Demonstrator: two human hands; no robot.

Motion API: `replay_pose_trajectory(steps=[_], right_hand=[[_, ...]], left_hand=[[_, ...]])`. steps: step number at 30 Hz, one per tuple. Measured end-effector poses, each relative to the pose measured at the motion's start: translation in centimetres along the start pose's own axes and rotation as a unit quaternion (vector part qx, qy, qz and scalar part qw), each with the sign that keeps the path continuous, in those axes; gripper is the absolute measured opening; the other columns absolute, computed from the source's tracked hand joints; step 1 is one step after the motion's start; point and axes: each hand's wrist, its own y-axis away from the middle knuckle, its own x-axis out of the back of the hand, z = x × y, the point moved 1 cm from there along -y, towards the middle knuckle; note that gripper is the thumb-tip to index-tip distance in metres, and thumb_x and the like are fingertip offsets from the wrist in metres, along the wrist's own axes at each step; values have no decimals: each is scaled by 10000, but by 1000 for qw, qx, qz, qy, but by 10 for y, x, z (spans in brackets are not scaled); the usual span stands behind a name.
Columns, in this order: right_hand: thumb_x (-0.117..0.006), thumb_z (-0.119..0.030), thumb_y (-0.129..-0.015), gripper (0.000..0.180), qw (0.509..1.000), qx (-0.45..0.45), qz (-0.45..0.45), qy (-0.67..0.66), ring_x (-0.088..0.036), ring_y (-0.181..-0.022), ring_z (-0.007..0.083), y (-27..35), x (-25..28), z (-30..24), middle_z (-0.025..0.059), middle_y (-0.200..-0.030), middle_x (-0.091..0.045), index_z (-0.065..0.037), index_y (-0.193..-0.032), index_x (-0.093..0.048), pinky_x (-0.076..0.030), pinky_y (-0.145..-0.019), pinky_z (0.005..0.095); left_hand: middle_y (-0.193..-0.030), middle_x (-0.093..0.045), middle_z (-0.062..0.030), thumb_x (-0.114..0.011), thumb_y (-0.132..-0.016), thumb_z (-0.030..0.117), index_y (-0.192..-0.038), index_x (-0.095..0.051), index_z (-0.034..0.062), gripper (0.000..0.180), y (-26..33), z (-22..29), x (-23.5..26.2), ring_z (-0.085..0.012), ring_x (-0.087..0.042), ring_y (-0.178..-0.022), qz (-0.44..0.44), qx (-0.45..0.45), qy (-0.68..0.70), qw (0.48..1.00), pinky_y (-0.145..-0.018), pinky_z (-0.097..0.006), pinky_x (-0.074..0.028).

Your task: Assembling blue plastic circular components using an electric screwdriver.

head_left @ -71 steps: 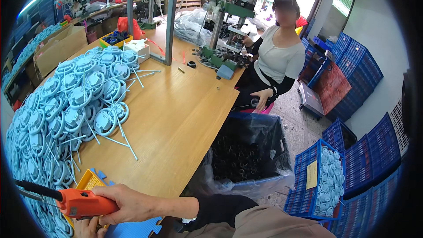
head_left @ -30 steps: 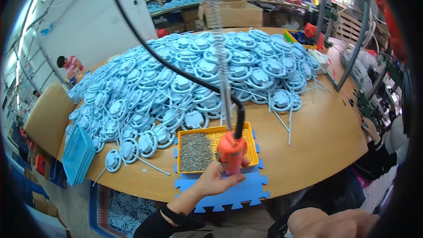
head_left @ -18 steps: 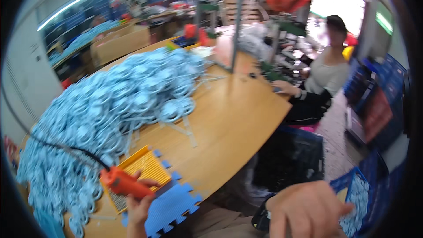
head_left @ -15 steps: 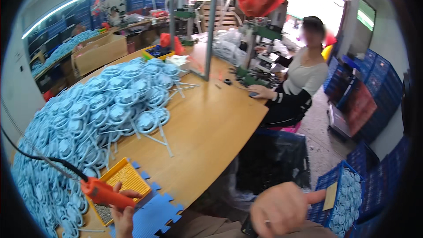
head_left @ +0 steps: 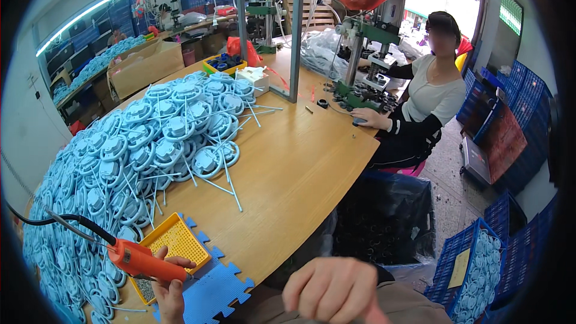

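My left hand [head_left: 169,285] grips an orange electric screwdriver [head_left: 144,261] with a black cable running off to the left. It hovers over a yellow tray [head_left: 174,240] of small screws that sits on a blue foam mat [head_left: 213,291] at the near table edge. My right hand [head_left: 333,288] hangs low over my lap with its fingers curled and nothing in it. A large heap of light-blue round plastic parts [head_left: 138,156] with thin tails covers the left half of the wooden table [head_left: 294,162].
Another person [head_left: 429,105] sits at the table's far right, one hand by a green press machine [head_left: 366,60]. A black-lined bin [head_left: 390,216] stands beside the table. Blue crates [head_left: 474,264] with more blue parts line the right side. Cardboard boxes [head_left: 144,66] sit far left.
The view has swung from the heap of blue parts toward the right and steadied. My left hand still holds the screwdriver over the yellow tray; my right hand came into view low in front.
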Motion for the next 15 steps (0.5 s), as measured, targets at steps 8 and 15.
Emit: replay_pose_trajectory(steps=[8, 15], right_hand=[[-455, -578, -939, 656, 944, 134, 293, 72, -536, -484, 184, 27, 20, -39, 51, -520, -542, -52, -554, -528, -481, -587, 367], [-641, -451, -879, 553, 958, 85, 267, 54, -514, -415, 146, 8, 17, -14, 24, -472, -536, -67, -501, -520, -495, -609, 353]], left_hand=[[-977, -618, -141, -652, -868, 406, -1394, -292, -36, 776, 2, -3, 0, -226, -628, -905, 9, -24, -23, 999, -836, -353, -486], [-1069, -604, -181, -688, -853, 312, -1404, -299, -6, 746, 7, -3, 13, -269, -612, -993, -18, -15, 3, 1000, -913, -398, -455]])
